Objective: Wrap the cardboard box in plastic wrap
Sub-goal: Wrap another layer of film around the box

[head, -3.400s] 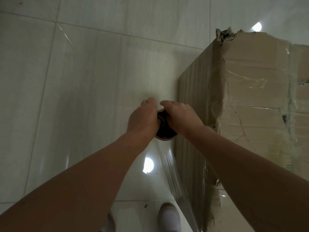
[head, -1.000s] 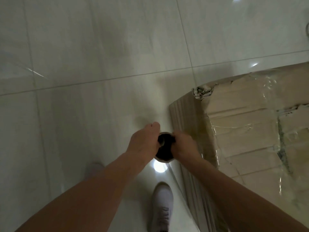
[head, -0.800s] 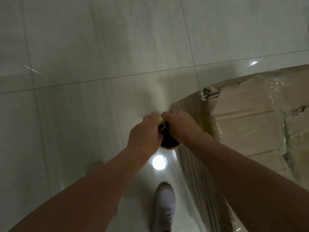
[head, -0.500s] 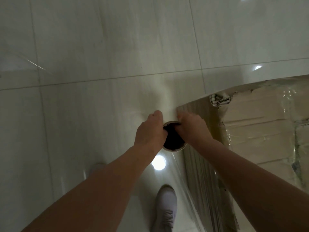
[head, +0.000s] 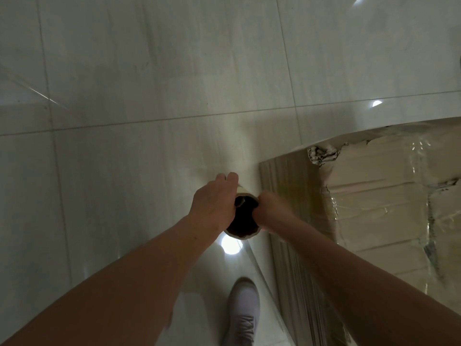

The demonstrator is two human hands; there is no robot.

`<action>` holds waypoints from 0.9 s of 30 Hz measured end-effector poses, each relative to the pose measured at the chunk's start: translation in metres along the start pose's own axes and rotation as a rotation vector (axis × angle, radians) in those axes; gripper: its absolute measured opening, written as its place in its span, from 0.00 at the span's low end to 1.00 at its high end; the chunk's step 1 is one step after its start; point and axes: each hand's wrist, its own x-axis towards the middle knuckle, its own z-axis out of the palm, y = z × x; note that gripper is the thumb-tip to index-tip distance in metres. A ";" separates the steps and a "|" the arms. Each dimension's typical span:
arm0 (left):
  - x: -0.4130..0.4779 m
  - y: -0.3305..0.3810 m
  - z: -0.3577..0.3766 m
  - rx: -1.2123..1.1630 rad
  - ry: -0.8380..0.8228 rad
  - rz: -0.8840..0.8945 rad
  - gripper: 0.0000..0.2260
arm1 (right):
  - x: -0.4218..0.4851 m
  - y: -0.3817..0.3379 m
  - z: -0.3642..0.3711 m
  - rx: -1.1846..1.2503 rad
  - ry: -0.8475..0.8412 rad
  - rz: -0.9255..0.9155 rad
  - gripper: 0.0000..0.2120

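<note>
You stand on a glossy floor [head: 124, 71] of large pale tiles with thin grout lines; a round light reflection [head: 230, 244] shines on it just below your hands. Your left hand [head: 214, 203] grips the left side of the roll of plastic wrap [head: 243, 221], with the fingers curled over its outer wall. The roll is held upright, and its dark hollow core faces the camera. Your right hand [head: 272, 211] grips the right rim of the roll; it is blurred, so the exact lie of its fingers cannot be told. Below the roll, one white shoe [head: 243, 313] rests on the tiles. A sheet of clear film [head: 257, 265] runs from the roll down toward the bottom edge, alongside the near side of the cardboard box [head: 374, 208]. The box stands on the floor just to the right of your hands. Its near side shows vertical ribbing, its top carries wrinkled, shiny film, and its torn corner [head: 321, 154] shows ragged cardboard.
</note>
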 end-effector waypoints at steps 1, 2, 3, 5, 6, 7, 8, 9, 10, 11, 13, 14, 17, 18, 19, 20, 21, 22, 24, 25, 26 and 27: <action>0.000 -0.001 -0.001 -0.006 0.001 0.003 0.12 | -0.001 -0.004 -0.002 -0.074 0.033 -0.049 0.10; 0.000 -0.003 -0.002 -0.019 0.007 0.002 0.11 | -0.002 -0.008 -0.004 -0.145 0.063 -0.092 0.10; 0.001 -0.005 -0.005 -0.037 0.015 -0.005 0.11 | -0.002 -0.013 -0.007 -0.201 0.086 -0.128 0.10; 0.005 -0.009 -0.010 -0.083 0.028 -0.025 0.09 | -0.002 -0.023 -0.012 -0.298 0.127 -0.200 0.09; 0.007 -0.011 -0.013 -0.107 0.033 -0.035 0.09 | -0.001 -0.028 -0.016 -0.359 0.158 -0.247 0.09; 0.009 -0.013 -0.015 -0.130 0.041 -0.046 0.08 | 0.000 -0.034 -0.021 -0.425 0.193 -0.303 0.09; 0.012 -0.015 -0.017 -0.163 0.057 -0.064 0.08 | 0.003 -0.040 -0.027 -0.491 0.228 -0.365 0.09; 0.015 -0.016 -0.019 -0.205 0.077 -0.093 0.08 | 0.006 -0.046 -0.032 -0.547 0.262 -0.424 0.08; 0.019 -0.018 -0.020 -0.255 0.093 -0.127 0.08 | 0.010 -0.051 -0.037 -0.588 0.289 -0.469 0.07; 0.022 -0.018 -0.021 -0.306 0.099 -0.162 0.08 | 0.013 -0.055 -0.041 -0.620 0.306 -0.505 0.06; 0.027 -0.020 -0.022 -0.391 0.089 -0.220 0.09 | 0.020 -0.059 -0.043 -0.648 0.328 -0.537 0.05; 0.029 -0.021 -0.024 -0.420 0.087 -0.245 0.08 | 0.022 -0.059 -0.042 -0.631 0.341 -0.524 0.05; 0.030 -0.023 -0.027 -0.427 0.081 -0.251 0.08 | 0.025 -0.051 -0.035 -0.347 0.344 -0.316 0.09; 0.028 -0.023 -0.028 -0.428 0.074 -0.239 0.09 | 0.025 -0.048 -0.034 -0.235 0.317 -0.203 0.10; 0.027 -0.022 -0.028 -0.435 0.066 -0.235 0.09 | 0.025 -0.044 -0.034 -0.160 0.263 -0.109 0.10; 0.025 -0.021 -0.028 -0.447 0.056 -0.240 0.10 | 0.025 -0.040 -0.033 -0.109 0.187 -0.035 0.11; 0.023 -0.020 -0.028 -0.456 0.044 -0.249 0.10 | 0.024 -0.036 -0.031 -0.063 0.115 0.024 0.12; 0.021 -0.021 -0.028 -0.457 0.030 -0.257 0.11 | 0.023 -0.034 -0.028 0.006 0.057 0.078 0.12; 0.019 -0.024 -0.029 -0.431 -0.013 -0.262 0.11 | 0.018 -0.034 -0.019 0.189 -0.037 0.174 0.12; 0.019 -0.026 -0.031 -0.403 -0.034 -0.257 0.12 | 0.017 -0.035 -0.014 0.226 -0.056 0.201 0.12; 0.020 -0.028 -0.033 -0.362 -0.053 -0.245 0.13 | 0.016 -0.037 -0.011 0.226 -0.063 0.196 0.13; 0.021 -0.030 -0.036 -0.309 -0.072 -0.224 0.14 | 0.016 -0.039 -0.009 0.185 -0.051 0.161 0.13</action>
